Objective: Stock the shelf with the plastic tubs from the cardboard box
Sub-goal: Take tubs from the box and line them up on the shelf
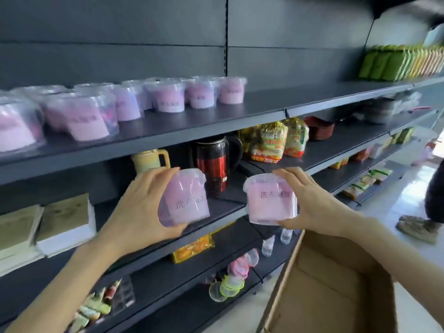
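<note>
Two tubs (185, 198) below shelf edge (216, 128); room rightward

Open stretch of shelf (312, 97) between the tub row (168, 97) and far green packets (396, 63).

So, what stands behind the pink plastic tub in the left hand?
A red and black kettle stands behind the pink plastic tub in the left hand; the tub covers the kettle's lower left part.
</note>
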### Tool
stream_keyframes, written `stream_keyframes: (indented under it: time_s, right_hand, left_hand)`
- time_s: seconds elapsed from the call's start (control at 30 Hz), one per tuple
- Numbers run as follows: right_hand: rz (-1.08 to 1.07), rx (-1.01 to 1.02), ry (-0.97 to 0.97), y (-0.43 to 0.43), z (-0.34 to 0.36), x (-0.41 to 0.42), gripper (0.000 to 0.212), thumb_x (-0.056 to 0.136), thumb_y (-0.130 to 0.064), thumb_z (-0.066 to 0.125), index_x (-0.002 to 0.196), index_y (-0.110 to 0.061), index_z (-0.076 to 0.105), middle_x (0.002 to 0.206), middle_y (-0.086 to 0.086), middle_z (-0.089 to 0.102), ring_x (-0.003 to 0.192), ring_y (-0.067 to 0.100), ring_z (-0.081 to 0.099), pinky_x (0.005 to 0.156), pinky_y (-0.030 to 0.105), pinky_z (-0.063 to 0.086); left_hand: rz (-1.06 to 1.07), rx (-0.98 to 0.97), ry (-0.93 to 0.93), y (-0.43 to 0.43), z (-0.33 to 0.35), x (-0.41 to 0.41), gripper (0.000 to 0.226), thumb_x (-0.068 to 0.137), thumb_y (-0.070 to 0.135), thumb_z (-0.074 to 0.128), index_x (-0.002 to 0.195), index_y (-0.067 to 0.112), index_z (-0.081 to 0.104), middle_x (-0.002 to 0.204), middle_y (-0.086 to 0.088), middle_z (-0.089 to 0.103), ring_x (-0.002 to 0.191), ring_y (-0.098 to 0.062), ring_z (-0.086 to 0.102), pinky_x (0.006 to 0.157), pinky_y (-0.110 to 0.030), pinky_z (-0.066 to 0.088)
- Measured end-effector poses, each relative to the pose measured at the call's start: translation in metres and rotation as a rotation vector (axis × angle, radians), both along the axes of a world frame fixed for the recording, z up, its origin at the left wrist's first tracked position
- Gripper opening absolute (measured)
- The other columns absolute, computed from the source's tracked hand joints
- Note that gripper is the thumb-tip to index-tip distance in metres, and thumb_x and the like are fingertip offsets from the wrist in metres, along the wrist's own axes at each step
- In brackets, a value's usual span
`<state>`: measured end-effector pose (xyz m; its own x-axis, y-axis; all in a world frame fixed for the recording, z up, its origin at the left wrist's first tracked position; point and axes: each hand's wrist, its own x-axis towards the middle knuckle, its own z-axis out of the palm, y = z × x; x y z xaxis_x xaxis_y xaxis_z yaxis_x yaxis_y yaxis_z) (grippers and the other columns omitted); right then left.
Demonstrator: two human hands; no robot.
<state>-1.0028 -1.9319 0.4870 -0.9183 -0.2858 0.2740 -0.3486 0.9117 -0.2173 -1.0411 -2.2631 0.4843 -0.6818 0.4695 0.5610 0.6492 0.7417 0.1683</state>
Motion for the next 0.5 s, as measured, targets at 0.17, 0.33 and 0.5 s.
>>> stream_keyframes:
  time_s: [0.17, 0.33, 0.5]
  right_hand:
    - [0.128, 0.062, 0.129, -0.058, 0.064, -0.003, 0.101, 0.066, -0.050, 0.074, 0.144, -0.024, 0.015, 0.137, -0.011, 0.021, 0.126, 0.006, 0.022, 0.098, 0.021, 0.034]
    - [0.252, 0.056, 0.210, -0.099, 0.109, -0.008, 0.099, 0.066, -0.057, 0.071, 0.143, -0.026, 0.017, 0.137, -0.014, 0.021, 0.125, 0.003, 0.026, 0.100, 0.020, 0.033]
    - [0.369, 0.030, 0.287, -0.127, 0.136, -0.026, 0.097, 0.065, -0.062, 0.071, 0.140, -0.034, 0.016, 0.134, -0.019, 0.022, 0.122, 0.003, 0.031, 0.095, 0.026, 0.043]
  left_hand:
    - [0.174, -0.007, 0.110, -0.083, 0.058, 0.044, 0.093, 0.051, 0.062, 0.056, 0.133, 0.021, 0.038, 0.120, 0.011, 0.036, 0.108, -0.016, 0.038, 0.093, -0.024, 0.030]
    - [0.291, -0.032, 0.207, -0.156, 0.094, 0.081, 0.091, 0.053, 0.067, 0.059, 0.136, 0.043, 0.030, 0.128, 0.039, 0.023, 0.108, -0.020, 0.041, 0.094, -0.035, 0.036]
    - [0.546, 0.064, 0.128, -0.206, 0.113, 0.106, 0.104, 0.047, 0.079, 0.063, 0.138, 0.050, 0.023, 0.135, 0.030, 0.032, 0.135, -0.005, 0.029, 0.113, -0.026, 0.019]
